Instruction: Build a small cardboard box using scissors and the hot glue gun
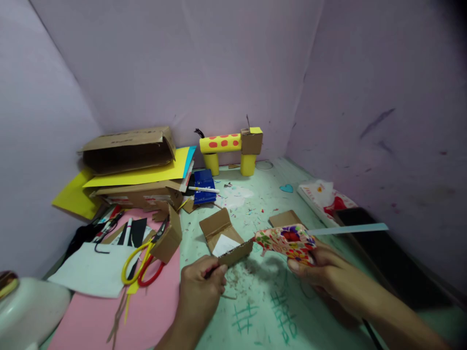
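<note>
My left hand pinches the near corner of a folded cardboard piece, whose near flap stands up from the table. A white paper scrap lies on its inner side. In my right hand is a flower-patterned hot glue gun, its nozzle at the right end of that flap. Whether the nozzle touches the edge I cannot tell. A pale glue stick juts from the gun's rear. Just behind the gun rests a flat cardboard scrap.
Scissors stand in a small cardboard box on pink paper at left. A large cardboard box tops yellow sheets. A yellow, red-spotted animal figure stands at the back wall. A dark flat object lies at right.
</note>
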A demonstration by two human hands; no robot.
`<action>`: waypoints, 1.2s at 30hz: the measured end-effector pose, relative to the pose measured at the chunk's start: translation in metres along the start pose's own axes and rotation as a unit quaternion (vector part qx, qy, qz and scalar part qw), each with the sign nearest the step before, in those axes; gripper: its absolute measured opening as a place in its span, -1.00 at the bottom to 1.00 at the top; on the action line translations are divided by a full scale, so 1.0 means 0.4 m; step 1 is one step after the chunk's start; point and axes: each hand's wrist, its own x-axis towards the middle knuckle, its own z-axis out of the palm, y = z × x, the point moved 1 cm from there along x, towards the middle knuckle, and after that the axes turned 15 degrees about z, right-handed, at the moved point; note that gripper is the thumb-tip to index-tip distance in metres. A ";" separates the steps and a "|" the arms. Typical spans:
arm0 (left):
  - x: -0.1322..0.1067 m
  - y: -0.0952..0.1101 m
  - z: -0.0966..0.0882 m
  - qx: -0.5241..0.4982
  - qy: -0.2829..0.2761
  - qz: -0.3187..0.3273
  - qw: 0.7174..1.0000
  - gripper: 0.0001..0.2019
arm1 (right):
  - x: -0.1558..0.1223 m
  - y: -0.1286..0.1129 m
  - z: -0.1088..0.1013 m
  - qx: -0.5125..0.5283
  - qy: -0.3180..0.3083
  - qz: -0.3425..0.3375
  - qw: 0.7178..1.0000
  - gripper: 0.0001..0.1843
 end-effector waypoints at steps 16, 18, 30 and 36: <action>0.002 0.004 0.000 0.001 0.006 -0.016 1.000 -0.75 | 0.008 0.018 -0.013 0.031 -0.012 0.048 0.998 -0.69; 0.003 0.007 -0.001 0.001 0.008 -0.020 1.000 -0.75 | 0.009 0.019 -0.014 0.025 -0.017 0.046 0.998 -0.62; -0.001 0.006 0.000 0.006 0.008 -0.025 1.000 -0.73 | 0.014 0.025 -0.014 -0.003 0.011 0.048 0.999 -0.54; 0.001 0.006 0.001 0.005 0.005 -0.022 1.000 -0.74 | 0.025 0.047 -0.015 0.003 -0.001 0.025 1.000 -0.63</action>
